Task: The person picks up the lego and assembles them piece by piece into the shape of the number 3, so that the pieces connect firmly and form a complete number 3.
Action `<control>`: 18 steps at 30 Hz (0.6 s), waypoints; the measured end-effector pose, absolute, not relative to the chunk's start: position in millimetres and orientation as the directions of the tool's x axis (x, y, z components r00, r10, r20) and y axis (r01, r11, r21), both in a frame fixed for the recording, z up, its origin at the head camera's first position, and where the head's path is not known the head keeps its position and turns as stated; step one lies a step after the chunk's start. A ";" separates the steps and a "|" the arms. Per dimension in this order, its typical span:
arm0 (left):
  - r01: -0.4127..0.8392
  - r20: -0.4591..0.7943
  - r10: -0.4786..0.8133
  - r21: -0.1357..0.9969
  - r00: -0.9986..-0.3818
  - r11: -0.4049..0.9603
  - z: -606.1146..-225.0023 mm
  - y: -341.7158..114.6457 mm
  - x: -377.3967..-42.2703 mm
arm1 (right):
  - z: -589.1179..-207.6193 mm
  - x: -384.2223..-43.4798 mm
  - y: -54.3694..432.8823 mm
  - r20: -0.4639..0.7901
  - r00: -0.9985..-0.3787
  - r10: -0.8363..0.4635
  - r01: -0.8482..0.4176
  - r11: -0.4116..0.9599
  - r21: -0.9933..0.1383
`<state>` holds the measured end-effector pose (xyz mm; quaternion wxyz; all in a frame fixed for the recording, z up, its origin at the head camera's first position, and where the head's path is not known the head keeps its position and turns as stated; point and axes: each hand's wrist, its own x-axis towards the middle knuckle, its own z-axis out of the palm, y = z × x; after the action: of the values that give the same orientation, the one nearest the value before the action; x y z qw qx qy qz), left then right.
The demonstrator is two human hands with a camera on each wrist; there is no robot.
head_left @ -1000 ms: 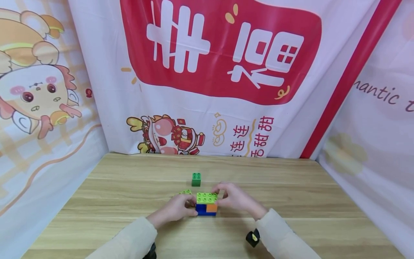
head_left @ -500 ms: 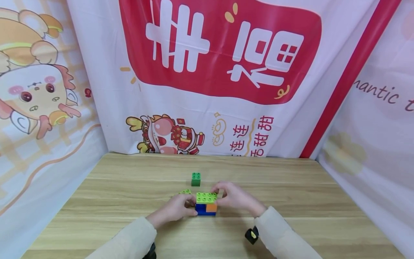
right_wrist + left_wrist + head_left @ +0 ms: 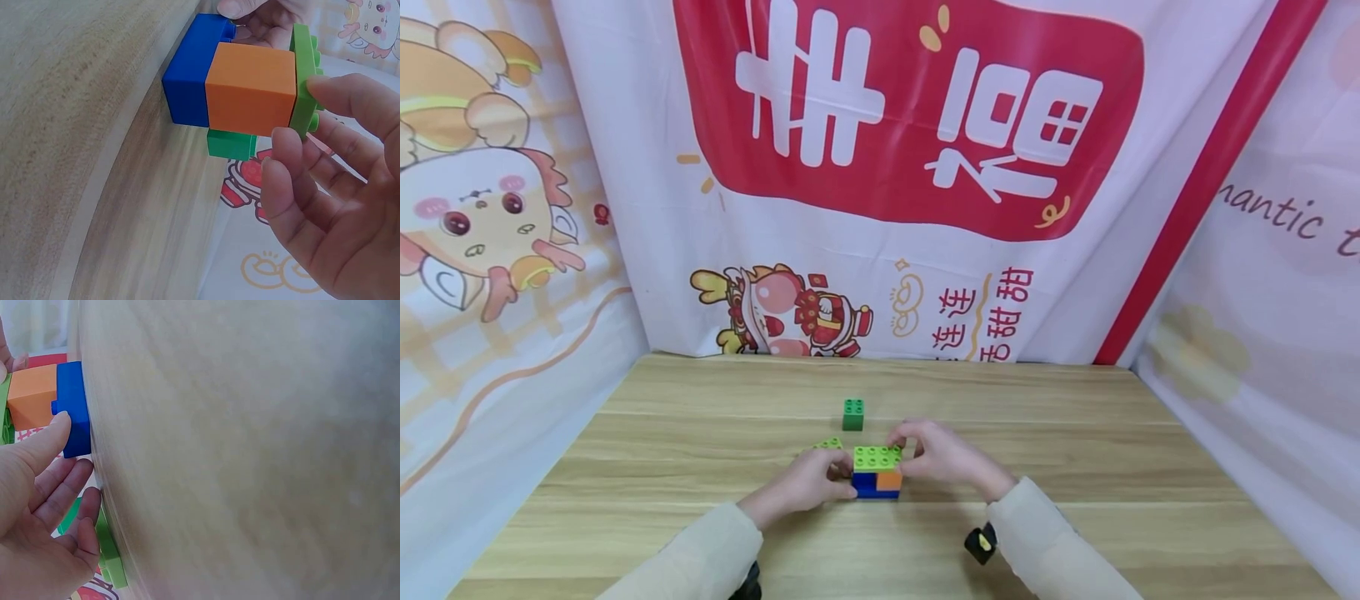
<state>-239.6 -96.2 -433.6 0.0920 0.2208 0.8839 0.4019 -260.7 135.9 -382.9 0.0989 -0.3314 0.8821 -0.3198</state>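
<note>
A small stack of toy building bricks stands on the table. Its base is a blue brick (image 3: 877,492), with an orange brick (image 3: 250,84) on the right end and a light green plate (image 3: 877,457) across the top. An open gap shows under the plate's left part, and a bare blue stud pokes up in the left wrist view. My left hand (image 3: 807,481) holds the blue brick's left end, thumb at its near side and fingers reaching behind. With thumb and fingertips, my right hand (image 3: 942,454) pinches the light green plate at its right end.
A dark green brick (image 3: 853,414) sits behind the stack on the wooden table (image 3: 1037,433). Another light green piece (image 3: 111,550) lies just behind my left hand, partly covered by it. Printed cloths (image 3: 850,250) hang along the back and both sides.
</note>
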 end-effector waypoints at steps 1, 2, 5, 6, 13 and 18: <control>0.316 0.015 0.464 0.751 -0.886 0.580 -433.4 -96.2 -239.3 | -383.2 -260.8 135.9 0.037 -0.760 -0.649 -0.521 0.574 -0.632; 0.315 0.015 0.463 0.752 -0.886 0.579 -433.1 -96.3 -239.0 | -383.6 -261.1 136.0 0.042 -0.756 -0.653 -0.524 0.567 -0.636; 0.312 0.014 0.462 0.756 -0.887 0.576 -432.6 -95.8 -238.4 | -384.3 -261.0 136.3 0.047 -0.752 -0.657 -0.527 0.558 -0.641; 0.312 0.014 0.461 0.756 -0.887 0.576 -432.5 -95.7 -238.3 | -384.3 -260.7 136.3 0.049 -0.751 -0.658 -0.529 0.557 -0.640; 0.311 0.012 0.463 0.755 -0.886 0.577 -433.3 -95.7 -238.7 | -382.3 -258.6 134.8 0.043 -0.758 -0.650 -0.529 0.576 -0.623; 0.312 0.015 0.462 0.757 -0.887 0.574 -433.1 -95.9 -238.4 | -383.5 -257.2 135.2 0.051 -0.759 -0.649 -0.530 0.571 -0.627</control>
<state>-238.4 -95.9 -433.1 0.0923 0.2194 0.8824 0.4058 -257.2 135.2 -383.5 0.0926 -0.3346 0.8813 -0.3206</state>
